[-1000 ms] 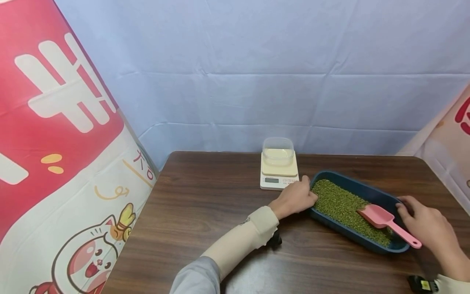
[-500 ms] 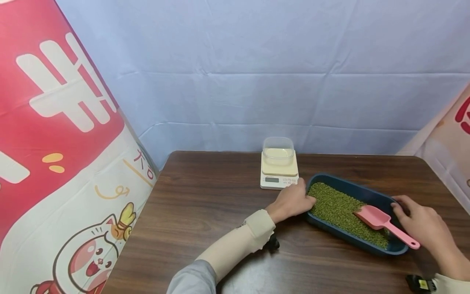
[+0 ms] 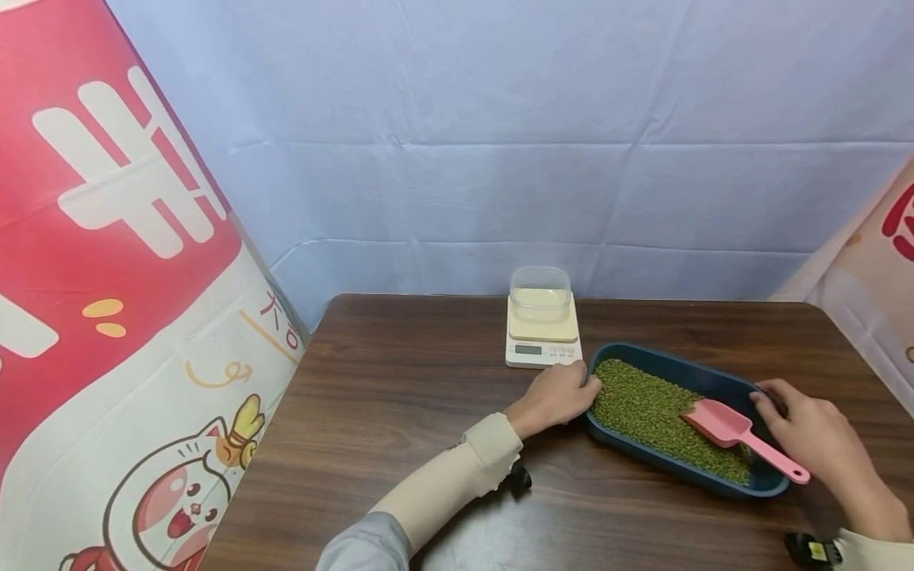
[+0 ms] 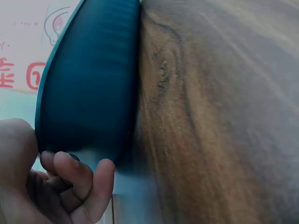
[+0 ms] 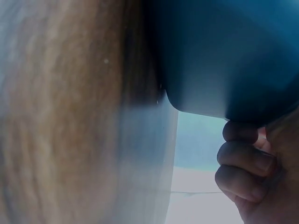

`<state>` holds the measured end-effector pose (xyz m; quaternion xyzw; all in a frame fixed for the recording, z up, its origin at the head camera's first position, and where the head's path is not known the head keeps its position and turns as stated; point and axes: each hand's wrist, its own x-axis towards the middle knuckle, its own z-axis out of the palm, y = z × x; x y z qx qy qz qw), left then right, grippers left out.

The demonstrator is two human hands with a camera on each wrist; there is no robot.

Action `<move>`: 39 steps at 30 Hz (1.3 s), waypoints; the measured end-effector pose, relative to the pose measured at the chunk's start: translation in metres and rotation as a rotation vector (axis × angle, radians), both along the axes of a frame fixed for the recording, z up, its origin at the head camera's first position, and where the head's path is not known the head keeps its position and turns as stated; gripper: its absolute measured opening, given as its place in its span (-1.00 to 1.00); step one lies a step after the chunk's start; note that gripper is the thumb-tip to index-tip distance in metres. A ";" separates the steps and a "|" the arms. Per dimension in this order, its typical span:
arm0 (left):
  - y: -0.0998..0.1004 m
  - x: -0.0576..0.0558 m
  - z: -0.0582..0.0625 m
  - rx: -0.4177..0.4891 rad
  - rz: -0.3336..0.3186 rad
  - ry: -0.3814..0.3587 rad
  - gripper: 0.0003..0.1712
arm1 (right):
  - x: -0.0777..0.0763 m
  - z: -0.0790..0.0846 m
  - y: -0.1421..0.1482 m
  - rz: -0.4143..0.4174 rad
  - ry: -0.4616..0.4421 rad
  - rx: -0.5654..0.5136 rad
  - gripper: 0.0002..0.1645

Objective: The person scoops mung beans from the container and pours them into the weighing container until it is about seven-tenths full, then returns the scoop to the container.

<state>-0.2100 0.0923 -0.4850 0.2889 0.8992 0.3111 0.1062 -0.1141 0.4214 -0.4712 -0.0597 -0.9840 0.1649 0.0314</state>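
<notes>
A dark blue rectangular tray [image 3: 703,380] stands on the right half of the table, set at a slant. Green beans [image 3: 643,408] fill its left and middle part. On the beans lies a pink scoop [image 3: 727,424], its handle sticking out over the near right corner. My left hand [image 3: 555,398] grips the tray's left end, thumb over the rim and fingers curled under it in the left wrist view. My right hand [image 3: 821,434] holds the rim at the right end; its curled fingers [image 5: 243,161] show below the tray's edge in the right wrist view.
A white kitchen scale [image 3: 527,357] stands near the table's back edge, just beyond my left hand. On its plate sits a clear plastic container [image 3: 540,300]. A pale cloth [image 3: 457,159] hangs behind the wooden table [image 3: 378,381].
Both hands have slid the tray left and slightly towards me, with the beans and scoop in it. The scale and clear container have stayed put.
</notes>
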 end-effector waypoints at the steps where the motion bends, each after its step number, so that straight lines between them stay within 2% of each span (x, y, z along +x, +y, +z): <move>1: -0.001 0.001 0.000 0.007 -0.002 -0.006 -0.67 | 0.000 0.000 0.000 0.003 -0.003 0.000 -0.53; 5: -0.004 0.002 -0.001 0.018 -0.006 -0.004 -0.67 | -0.001 -0.001 -0.001 0.018 0.010 -0.002 -0.54; 12: -0.008 0.000 -0.005 -0.006 -0.007 0.063 -0.65 | -0.003 -0.004 -0.004 0.080 0.084 -0.003 -0.58; 17: -0.013 0.001 -0.007 -0.013 -0.004 0.049 -0.64 | -0.004 -0.005 -0.008 0.116 0.137 -0.008 -0.63; 29: -0.027 0.005 -0.003 -0.041 0.023 0.023 -0.70 | -0.008 -0.003 -0.015 0.169 0.133 -0.045 -0.60; 34: -0.033 0.008 -0.003 -0.036 0.017 0.032 -0.66 | -0.009 -0.005 -0.020 0.171 0.145 -0.051 -0.62; 39: -0.039 0.008 -0.004 -0.039 0.038 0.063 -0.65 | -0.011 -0.007 -0.025 0.187 0.153 -0.057 -0.62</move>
